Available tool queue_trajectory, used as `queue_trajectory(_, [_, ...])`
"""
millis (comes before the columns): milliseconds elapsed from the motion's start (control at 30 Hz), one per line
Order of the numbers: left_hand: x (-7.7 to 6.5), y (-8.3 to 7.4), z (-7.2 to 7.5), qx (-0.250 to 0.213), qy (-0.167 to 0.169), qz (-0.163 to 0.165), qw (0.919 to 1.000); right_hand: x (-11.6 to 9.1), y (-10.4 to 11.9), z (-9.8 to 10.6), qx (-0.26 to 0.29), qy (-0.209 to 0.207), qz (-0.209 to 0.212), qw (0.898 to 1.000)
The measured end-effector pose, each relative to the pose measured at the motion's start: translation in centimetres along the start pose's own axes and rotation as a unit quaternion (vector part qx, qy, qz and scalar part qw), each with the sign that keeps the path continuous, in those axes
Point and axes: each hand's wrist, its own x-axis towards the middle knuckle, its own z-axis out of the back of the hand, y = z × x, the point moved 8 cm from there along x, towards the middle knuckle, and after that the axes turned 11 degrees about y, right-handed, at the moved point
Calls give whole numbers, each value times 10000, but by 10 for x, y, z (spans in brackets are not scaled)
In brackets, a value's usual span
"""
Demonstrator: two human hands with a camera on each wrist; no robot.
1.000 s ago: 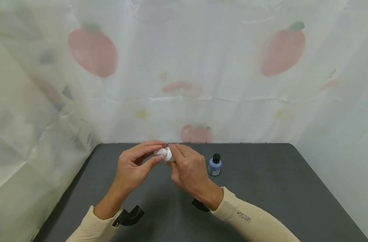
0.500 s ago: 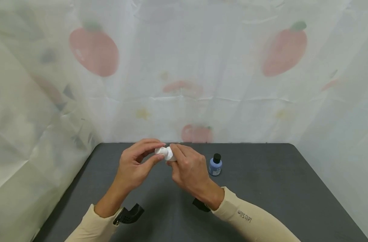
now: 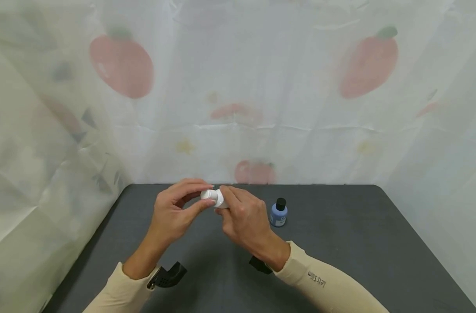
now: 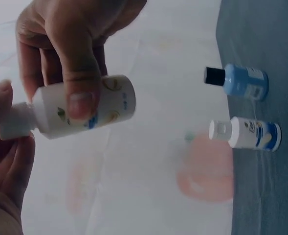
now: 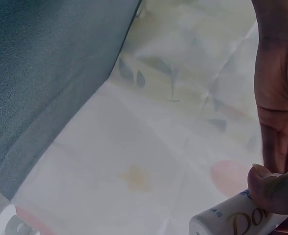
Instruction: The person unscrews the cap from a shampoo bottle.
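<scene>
My two hands meet over the far half of the table with a small white bottle (image 4: 55, 108) between them, held tilted, in the air. My right hand (image 3: 245, 217) grips its printed body, thumb flat along the side in the left wrist view. At the other end, my left hand (image 3: 171, 213) pinches the white cap (image 3: 208, 196) between thumb and fingers. Part of the bottle's lettering shows beside the right thumb (image 5: 276, 191) in the right wrist view.
A blue bottle (image 3: 278, 214) with a black cap stands on the dark table (image 3: 339, 252), right of my right hand. Another white bottle (image 4: 254, 134) stands near it, hidden in the head view. A printed white curtain (image 3: 300, 87) encloses the back and sides.
The left fingers have shifted slightly up on the cap, and its round end now shows more clearly. The right hand has barely moved and keeps its grip on the bottle.
</scene>
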Motion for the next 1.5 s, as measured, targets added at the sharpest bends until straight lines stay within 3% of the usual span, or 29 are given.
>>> queue_trajectory(133, [-1,0,-2,-363,144,-68,9992,1,-1,-1,89,58,-39,9999])
queue_trajectory(433, [0,3,1,229,73,67,9997,1,-4,-3,264,120,-86,9995])
queue_trajectory(667, [1,5,-1,-20,177,269,9995,1,-3,-4,306,130,-93,9994])
queue_trajectory(900, [0,5,-3,269,161,323,9990,0,-2,-4,318,181,-93,9993])
queue_trajectory(1233, [-1,6,-4,-78,373,382,9985,-1,-4,-5,387,132,-147,9991])
queue_trajectory(1500, [0,6,-2,114,307,408,9986,-1,-4,-6,354,171,-121,9992])
